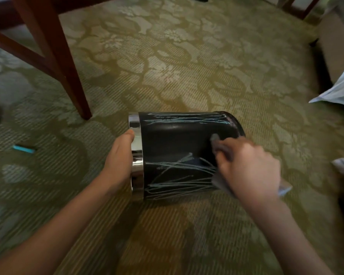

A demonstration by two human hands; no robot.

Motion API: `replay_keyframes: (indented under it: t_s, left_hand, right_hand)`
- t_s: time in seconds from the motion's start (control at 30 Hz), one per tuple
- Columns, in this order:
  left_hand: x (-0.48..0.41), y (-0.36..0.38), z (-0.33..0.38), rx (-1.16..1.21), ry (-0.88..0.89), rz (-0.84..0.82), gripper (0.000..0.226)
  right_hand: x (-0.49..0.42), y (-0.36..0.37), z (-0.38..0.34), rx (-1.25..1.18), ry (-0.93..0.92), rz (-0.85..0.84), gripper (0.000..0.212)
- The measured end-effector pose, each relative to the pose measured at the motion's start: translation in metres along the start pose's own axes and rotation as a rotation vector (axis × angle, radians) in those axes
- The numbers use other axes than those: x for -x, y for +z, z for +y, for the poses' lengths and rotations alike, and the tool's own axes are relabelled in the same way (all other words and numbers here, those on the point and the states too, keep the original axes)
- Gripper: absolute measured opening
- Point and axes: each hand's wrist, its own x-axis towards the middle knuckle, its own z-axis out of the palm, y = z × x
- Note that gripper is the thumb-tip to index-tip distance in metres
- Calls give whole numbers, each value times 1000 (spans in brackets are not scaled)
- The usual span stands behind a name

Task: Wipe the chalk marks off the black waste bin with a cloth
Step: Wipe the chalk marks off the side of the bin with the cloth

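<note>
Found the black waste bin [177,139] on its side on the carpet [187,66], mouth leftward. Gripped its chrome rim [136,155] with the left hand [119,155]. Pinched the cloth [216,143] in the blurred right hand [248,165], pressed near the bin's right end. Saw chalk marks [177,175] on near and far flanks. Judged it light, stiff, slick, apt to roll, so best held at the rim. Noted a chair leg [68,76] far left and a chalk stick [24,149] left, both well clear.

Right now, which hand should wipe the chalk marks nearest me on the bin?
Right. The right hand grips the cloth against the bin, beside those marks; the left hand holds the rim, steadying it.
</note>
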Motion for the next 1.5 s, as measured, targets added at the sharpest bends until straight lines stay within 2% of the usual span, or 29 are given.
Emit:
replay_keyframes:
  t_s: [0.07, 0.13, 0.2, 0.37, 0.43, 0.5, 0.57, 0.63, 0.73, 0.87, 1.07, 1.13, 1.23, 1.3, 1.37, 1.5]
  left_hand:
    - [-2, 1, 1, -3, -13, -2, 69]
    - [-4, 1, 1, 6, -7, 8, 61]
    - [-6, 3, -2, 11, -7, 21, 54]
    - [-14, 3, -5, -41, 9, 93, 38]
    - [-15, 2, -5, -55, 26, 124, 36]
    - [-15, 1, -5, -61, 40, 96, 35]
    - [-15, 1, -5, -38, 38, 49, 35]
    - [-14, 1, -4, -15, 31, 31, 37]
    - [-14, 4, -8, -43, 54, 49, 36]
    - [-8, 3, -16, -61, 137, 75, 38]
    - [13, 0, -37, -96, 159, 30, 35]
    - [26, 0, -43, -56, 198, -2, 43]
    - [35, 1, -57, -42, 268, -3, 49]
    - [36, 0, -64, -34, 261, -46, 62]
    - [37, -2, -68, -28, 274, -94, 61]
    - [49, -6, -73, -109, 349, -59, 47]
  right_hand:
    - [-10, -3, 20, 18, 132, 19, 14]
    - [-13, -4, 21, 32, 182, 6, 15]
    - [-8, -6, 5, 63, 120, -6, 14]
    - [18, -4, -65, -52, -209, -20, 15]
    - [14, -2, -60, -50, -203, -32, 13]
    - [3, -2, -36, 28, -86, -43, 18]
    - [-9, -6, -12, 62, 30, -13, 19]
    - [-14, -9, -7, 63, 56, 8, 18]
    - [-7, -12, -35, 98, -64, -35, 15]
    - [7, -10, -61, -15, -218, -48, 12]
    - [-16, -25, -4, 91, 7, -118, 23]
    - [-12, -34, -10, 92, -49, -138, 25]
    - [4, -39, -55, 71, -212, -183, 31]
    - [18, -36, -92, 14, -319, -210, 28]
    - [22, -37, -107, -5, -371, -222, 25]
    - [16, -45, -72, 64, -208, -222, 25]
